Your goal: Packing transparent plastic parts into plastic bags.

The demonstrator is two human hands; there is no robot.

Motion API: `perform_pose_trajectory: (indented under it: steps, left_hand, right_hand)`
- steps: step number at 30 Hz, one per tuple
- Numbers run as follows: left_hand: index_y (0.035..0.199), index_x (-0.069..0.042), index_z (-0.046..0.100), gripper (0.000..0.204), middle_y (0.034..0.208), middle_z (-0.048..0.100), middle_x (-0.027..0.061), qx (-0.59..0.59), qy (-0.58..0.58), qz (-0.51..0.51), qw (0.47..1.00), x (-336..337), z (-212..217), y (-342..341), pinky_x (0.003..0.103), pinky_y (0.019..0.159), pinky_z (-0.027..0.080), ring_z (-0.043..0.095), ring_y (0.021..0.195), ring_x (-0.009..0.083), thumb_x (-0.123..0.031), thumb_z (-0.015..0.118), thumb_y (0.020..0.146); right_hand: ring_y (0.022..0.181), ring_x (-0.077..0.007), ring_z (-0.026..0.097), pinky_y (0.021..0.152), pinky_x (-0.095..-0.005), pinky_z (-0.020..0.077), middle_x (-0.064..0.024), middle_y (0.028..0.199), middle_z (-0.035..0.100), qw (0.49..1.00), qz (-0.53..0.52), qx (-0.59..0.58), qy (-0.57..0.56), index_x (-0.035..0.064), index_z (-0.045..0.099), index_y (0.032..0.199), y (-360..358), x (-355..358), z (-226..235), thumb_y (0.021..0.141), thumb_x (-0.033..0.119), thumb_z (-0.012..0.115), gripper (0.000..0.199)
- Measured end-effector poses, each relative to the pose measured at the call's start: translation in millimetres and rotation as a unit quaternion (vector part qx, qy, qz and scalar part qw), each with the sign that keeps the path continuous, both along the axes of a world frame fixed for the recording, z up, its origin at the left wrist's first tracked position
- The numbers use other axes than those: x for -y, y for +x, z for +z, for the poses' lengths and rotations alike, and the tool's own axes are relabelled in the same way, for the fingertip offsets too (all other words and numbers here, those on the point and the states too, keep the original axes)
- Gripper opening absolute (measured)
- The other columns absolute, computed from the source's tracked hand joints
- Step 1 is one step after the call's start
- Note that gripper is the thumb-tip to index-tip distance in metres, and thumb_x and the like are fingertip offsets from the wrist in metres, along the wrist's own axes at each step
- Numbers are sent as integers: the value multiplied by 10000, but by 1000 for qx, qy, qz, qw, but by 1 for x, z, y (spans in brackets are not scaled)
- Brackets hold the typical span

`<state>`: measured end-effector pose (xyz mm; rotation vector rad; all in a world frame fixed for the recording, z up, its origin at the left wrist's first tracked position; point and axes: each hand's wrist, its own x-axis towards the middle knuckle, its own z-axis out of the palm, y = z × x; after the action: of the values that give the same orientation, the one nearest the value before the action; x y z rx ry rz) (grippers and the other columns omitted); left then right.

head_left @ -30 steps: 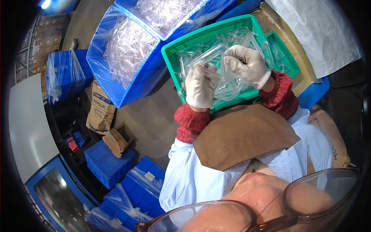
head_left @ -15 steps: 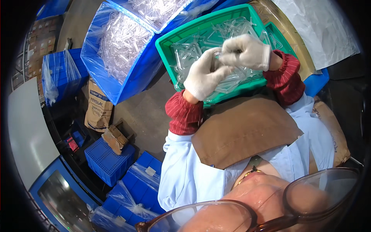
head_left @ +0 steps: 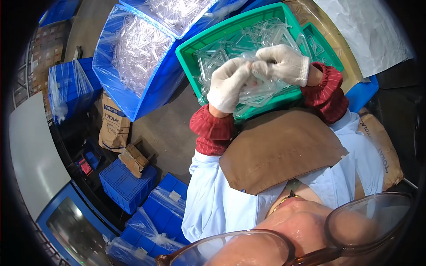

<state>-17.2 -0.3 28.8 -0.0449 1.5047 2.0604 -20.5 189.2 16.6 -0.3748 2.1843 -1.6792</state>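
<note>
Both my hands wear white knitted gloves and meet above a green plastic crate (head_left: 188, 71). My left hand (head_left: 227, 84) is closed, its thumb and fingers pinched near the right fingertips. My right hand (head_left: 284, 65) is closed too, fingers curled inward. Between them shows part of a clear plastic piece (head_left: 249, 56); its outline blends with the pieces below, and the gloves cover much of it. Inside the crate lies a loose heap of transparent plastic parts (head_left: 213, 58), some of them frame-shaped with rounded corners.
Blue lined bins (head_left: 155, 95) full of small clear plastic parts (head_left: 141, 48) stand at the far left. A smaller green tray (head_left: 333, 60) adjoins the crate on the right. A paper sack (head_left: 114, 124), a blue crate (head_left: 126, 184) and torn cardboard (head_left: 133, 159) are on the left floor.
My left hand has shifted slightly left and down, its fingers now pinched closer together. My right hand has dropped a little, its fingertips still close to the left ones.
</note>
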Motion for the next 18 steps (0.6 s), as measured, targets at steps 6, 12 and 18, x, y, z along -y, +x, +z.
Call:
perform_pose_trajectory:
  steps: [6,12,18]
  left_hand:
    - [790,-67,473,332,567,370,-25,22,21,224,974,-8,-24,9,251,513,417,376,485,89,-366,433,929]
    - [837,-75,468,320,583,402,-15,24,32,199,979,-5,-36,10,305,508,481,480,522,114,-375,410,933]
    - [871,-82,463,326,594,441,3,56,41,193,979,-8,-39,9,323,505,498,541,571,158,-397,403,931]
  right_hand:
    - [749,-138,528,669,-277,430,-50,808,566,988,-63,-99,-101,24,568,960,12,-12,-1,899,434,469,426]
    - [799,-288,567,710,-370,447,-105,870,587,943,-65,-326,-17,45,575,939,21,1,-16,912,278,466,259]
    - [813,-311,566,712,-386,459,-105,894,589,923,-78,-374,42,46,578,936,23,5,-16,881,191,497,176]
